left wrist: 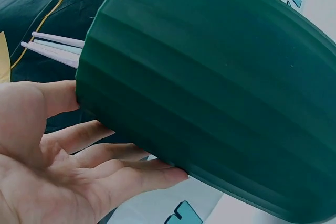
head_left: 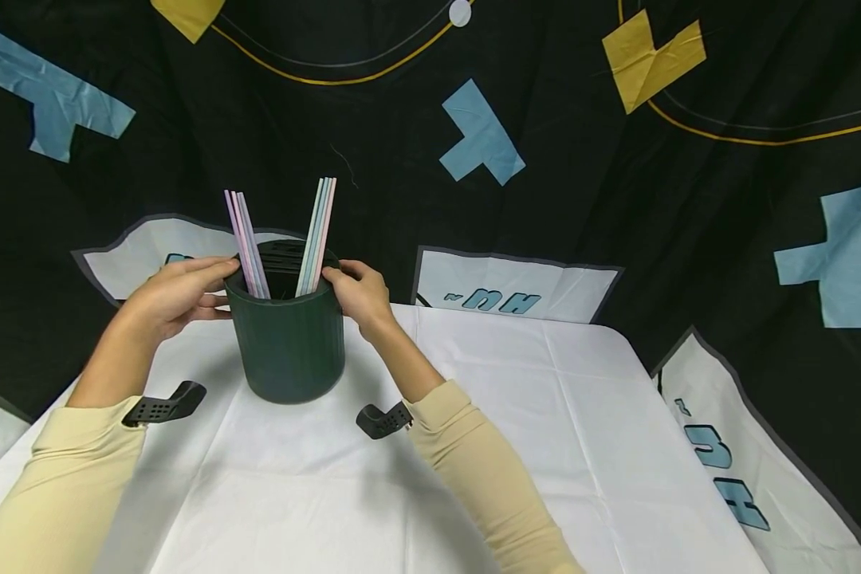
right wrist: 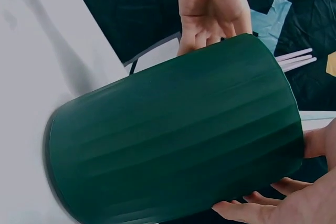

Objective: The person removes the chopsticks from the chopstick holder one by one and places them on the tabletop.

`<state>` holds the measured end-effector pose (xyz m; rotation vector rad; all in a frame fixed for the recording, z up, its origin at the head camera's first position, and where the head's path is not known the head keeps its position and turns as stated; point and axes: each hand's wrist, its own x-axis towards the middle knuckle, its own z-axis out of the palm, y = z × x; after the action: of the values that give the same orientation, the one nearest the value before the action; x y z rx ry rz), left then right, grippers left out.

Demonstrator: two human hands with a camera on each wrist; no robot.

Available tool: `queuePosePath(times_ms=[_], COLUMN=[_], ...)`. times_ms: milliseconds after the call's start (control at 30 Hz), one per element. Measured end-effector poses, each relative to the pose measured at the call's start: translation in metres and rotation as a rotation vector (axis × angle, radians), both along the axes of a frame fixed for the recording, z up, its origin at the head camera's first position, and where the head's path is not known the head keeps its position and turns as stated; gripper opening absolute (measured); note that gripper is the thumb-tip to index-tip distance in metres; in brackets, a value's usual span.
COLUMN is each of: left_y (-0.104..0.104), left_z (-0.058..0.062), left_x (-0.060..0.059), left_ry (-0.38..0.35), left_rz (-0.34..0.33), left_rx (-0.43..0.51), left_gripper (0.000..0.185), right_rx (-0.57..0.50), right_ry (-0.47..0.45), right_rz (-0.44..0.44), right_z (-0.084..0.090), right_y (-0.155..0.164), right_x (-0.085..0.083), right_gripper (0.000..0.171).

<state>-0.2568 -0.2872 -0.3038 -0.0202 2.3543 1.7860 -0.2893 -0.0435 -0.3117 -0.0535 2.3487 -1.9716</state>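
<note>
A dark green, ribbed round pot (head_left: 287,351) stands upright between both hands near the far side of the table. My left hand (head_left: 182,291) grips its left side, thumb at the rim and fingers spread along the wall, as the left wrist view shows on the pot (left wrist: 210,87). On the opposite side my right hand (head_left: 362,295) holds the pot with its thumb at the rim. Two bundles of pastel straws poke out above the rim, a left bundle (head_left: 246,239) and a right bundle (head_left: 319,231). Black slats (head_left: 281,259) show inside the pot's back.
A white cloth covers the table (head_left: 488,446). Behind it hangs a black curtain (head_left: 373,135) with blue and yellow patches. White lettered panels (head_left: 516,283) hang at the table's far edge and right side. Each wrist carries a black mount (head_left: 383,421).
</note>
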Motion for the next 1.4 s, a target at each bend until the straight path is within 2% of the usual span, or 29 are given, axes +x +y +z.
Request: queuePosePath(times_ms=[167,267,500,767,1067,1400], left_y=[-0.002,-0.004,-0.001,0.008,0.041,0.087], left_z=[-0.001,-0.001,0.000,0.001,0.003,0.002], left_x=[-0.002,-0.003,0.002,-0.001,-0.005,-0.016], left_ry=[0.022,0.032,0.035,0.042,0.041,0.039], left_rz=[0.031,0.043,0.026,0.007,0.028,0.011], left_rx=[-0.018,0.002,0.057,0.016,0.009,0.055], left_gripper=[0.077,0.078,0.075,0.071,0.067,0.059], right_rx=[-0.019,-0.030,-0.070,-0.050,-0.031,-0.033], right_ry=[0.026,0.026,0.000,0.004,-0.008,-0.027], right_rz=[-0.014,-0.018,-0.021,-0.044,-0.077,-0.076], right_z=[-0.001,-0.001,0.001,0.005,0.006,0.006], right_y=[0.001,0.001,0.004,0.013,0.037,0.084], right_x=[-0.002,-0.002,0.000,0.001,-0.004,-0.006], right_gripper=[0.033,0.032,0.029,0.030,0.031,0.037])
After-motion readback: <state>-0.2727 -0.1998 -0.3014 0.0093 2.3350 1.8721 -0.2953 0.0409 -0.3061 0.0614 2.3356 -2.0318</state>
